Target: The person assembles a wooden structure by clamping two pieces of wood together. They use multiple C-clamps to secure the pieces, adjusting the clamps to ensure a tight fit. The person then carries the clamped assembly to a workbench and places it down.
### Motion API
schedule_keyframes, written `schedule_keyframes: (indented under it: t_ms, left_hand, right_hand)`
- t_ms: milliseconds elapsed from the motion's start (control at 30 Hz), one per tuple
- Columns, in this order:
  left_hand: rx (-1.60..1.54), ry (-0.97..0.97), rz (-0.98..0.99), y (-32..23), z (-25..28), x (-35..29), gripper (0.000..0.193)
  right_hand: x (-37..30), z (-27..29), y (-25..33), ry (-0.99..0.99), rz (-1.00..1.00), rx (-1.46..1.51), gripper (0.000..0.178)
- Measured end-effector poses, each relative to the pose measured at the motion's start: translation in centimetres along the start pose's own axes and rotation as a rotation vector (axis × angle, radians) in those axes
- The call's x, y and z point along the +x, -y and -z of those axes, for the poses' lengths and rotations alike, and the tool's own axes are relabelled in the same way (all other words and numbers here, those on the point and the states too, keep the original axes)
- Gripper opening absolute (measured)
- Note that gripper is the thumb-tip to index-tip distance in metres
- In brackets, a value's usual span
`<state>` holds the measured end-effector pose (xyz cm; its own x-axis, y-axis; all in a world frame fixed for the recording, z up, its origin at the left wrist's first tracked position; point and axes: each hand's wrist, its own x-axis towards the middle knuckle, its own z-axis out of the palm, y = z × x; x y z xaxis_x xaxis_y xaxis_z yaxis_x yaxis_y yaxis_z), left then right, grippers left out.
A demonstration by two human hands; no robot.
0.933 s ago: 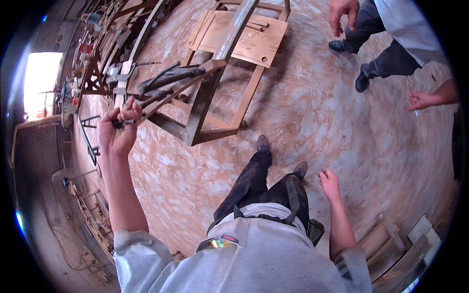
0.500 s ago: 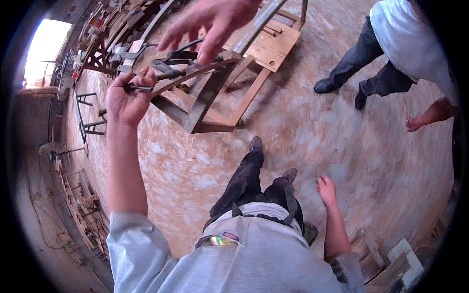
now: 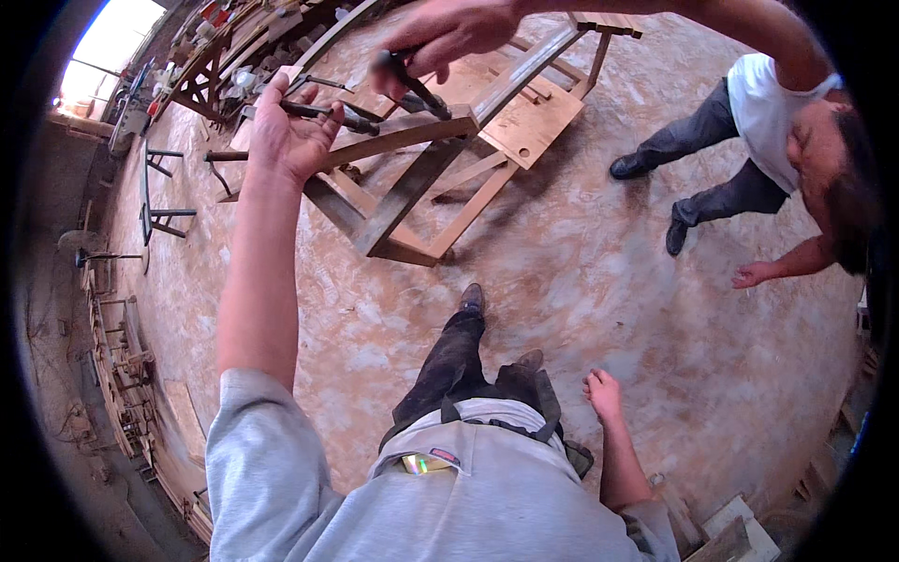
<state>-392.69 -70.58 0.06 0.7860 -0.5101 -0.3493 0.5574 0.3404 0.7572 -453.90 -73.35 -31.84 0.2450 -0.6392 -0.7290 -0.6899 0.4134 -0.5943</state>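
My left hand is raised at upper left, palm toward me. Its thumb and bent fingers are loosely around the end of a dark metal clamp, which lies against a wooden rail of a frame. Just beyond, a co-worker's hand reaches in from the upper right and grips a dark clamp part over the same rail. My right hand hangs low beside my hip, fingers curled with nothing visible in them.
A light wooden panel with a round hole lies by the frame. The co-worker leans in at right. Small dark trestles stand at left. Timber and tools are piled at upper left, with boards at lower right.
My left hand has loosened, so more of its palm shows. The co-worker has leaned in, and their reaching hand, open before, is closed on the clamp part. My view has shifted slightly.
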Motion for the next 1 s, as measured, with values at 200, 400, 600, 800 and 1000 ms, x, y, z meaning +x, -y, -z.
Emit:
schedule_keyframes:
  t_ms: [200, 400, 600, 800, 1000]
  left_hand:
    - [0.180, 0.050, -0.053, 0.0, -1.2, 0.2, 0.045]
    - [0.350, 0.062, -0.010, -0.8, -1.2, 2.0, 0.048]
    - [0.519, 0.115, 0.063, -1.9, -1.2, 2.4, 0.043]
    - [0.564, 0.054, 0.027, -1.8, -2.0, 2.3, 0.046]
    - [0.596, 0.023, 0.031, -2.1, -2.1, 2.8, 0.048]
  right_hand:
    - [-0.8, 0.5, -0.1, -0.006, -0.061, 0.172, 0.030]
    - [-1.0, 0.5, -3.0, -0.017, -0.107, 0.221, 0.029]
    - [-1.8, 0.1, -4.8, 0.026, -0.179, 0.306, 0.027]
    - [-2.6, -0.1, -5.2, 0.001, -0.227, 0.287, 0.029]
    - [-2.6, 0.2, -6.3, 0.013, -0.237, 0.311, 0.031]
